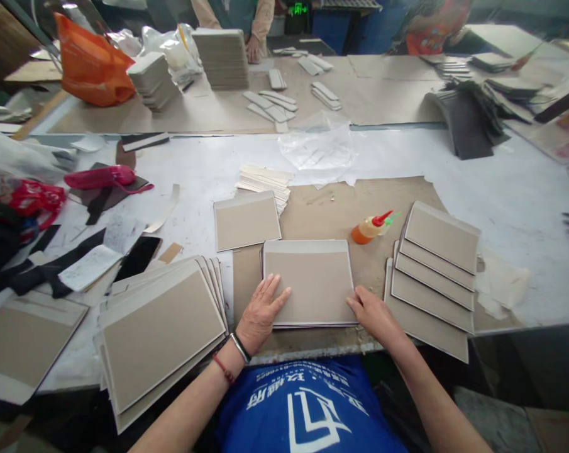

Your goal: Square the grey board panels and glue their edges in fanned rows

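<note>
A small pile of grey-brown cardboard panels with pale borders lies in front of me on a brown paper sheet. My left hand rests on the top panel's left side, fingers stretched out flat. At the right edge, my right hand has its thumb and curled fingers closed on the panel's border. Just behind the pile lies a single panel. To the left is a fanned stack of larger panels, and to the right a stepped stack of panels.
A glue bottle with a red tip stands behind the pile. White strips, a pink pouch and a notebook lie farther left. Across the table are tall board stacks, an orange bag and two other people.
</note>
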A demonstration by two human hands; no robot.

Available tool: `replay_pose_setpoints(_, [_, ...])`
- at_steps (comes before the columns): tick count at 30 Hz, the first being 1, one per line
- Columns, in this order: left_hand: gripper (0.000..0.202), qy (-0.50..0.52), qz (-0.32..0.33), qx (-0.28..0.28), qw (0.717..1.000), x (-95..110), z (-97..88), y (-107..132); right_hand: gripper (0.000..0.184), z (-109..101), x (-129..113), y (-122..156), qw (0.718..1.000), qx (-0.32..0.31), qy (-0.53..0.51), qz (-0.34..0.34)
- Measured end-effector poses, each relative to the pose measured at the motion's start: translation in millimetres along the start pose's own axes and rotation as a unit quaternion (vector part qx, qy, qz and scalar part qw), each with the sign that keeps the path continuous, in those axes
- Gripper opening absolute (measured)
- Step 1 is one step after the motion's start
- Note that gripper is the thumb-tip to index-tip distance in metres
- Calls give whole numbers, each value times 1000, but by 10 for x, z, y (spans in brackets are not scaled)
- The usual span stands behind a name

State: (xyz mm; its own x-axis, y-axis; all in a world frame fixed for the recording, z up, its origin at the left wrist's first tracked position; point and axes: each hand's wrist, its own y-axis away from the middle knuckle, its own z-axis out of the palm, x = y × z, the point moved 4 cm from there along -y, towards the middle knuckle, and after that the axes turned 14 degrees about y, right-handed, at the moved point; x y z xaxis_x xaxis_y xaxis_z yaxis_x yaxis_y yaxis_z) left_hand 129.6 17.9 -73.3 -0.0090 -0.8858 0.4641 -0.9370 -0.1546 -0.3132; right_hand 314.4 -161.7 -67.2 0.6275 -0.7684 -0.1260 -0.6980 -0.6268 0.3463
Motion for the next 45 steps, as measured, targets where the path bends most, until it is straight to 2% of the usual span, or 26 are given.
replay_pose_setpoints(6, [54,28,4,9,1000,-7,-5,8,17,-3,11,32,999,21,-43,9])
replay_pose_setpoints(16, [59,39,10,2,999,-14,-2,6,15,5,8,53,999,28,-38,13])
replay_pose_setpoints(19, [58,34,12,-2,999,-11,-1,5,12,-59,-47,61,1000,8,6,18])
replay_pose_setpoints(24, [59,29,11,-9,999,-10,-5,5,19,-258,-154,120,984,-55,157,69])
replay_pose_setpoints(27, [59,25,7,-13,1000,-11,-12,5,19,-344,-231,120,980,-6,195,43])
replay_pose_setpoints(30, [57,18,7,-17,1000,-6,-24,0,22,-396,-355,57,975,132,176,-9])
replay_pose_setpoints(32, [56,16,6,-19,1000,-1,-35,-7,34,-394,-492,-3,963,219,145,-64])
replay_pose_setpoints(34, [54,15,4,-19,1000,7,-47,-15,48,-343,-658,-70,951,258,123,-116])
replay_pose_setpoints(39, [51,-10,2,-25,1000,40,-41,-20,60,-76,-1000,-179,950,228,119,-178])
replay_pose_setpoints(42, [50,-24,-4,-26,999,55,-12,-16,62,30,-1061,-179,953,211,112,-185])
replay_pose_setpoints(45, [50,-27,-12,-18,999,56,10,-14,59,43,-1059,-166,952,221,95,-188])
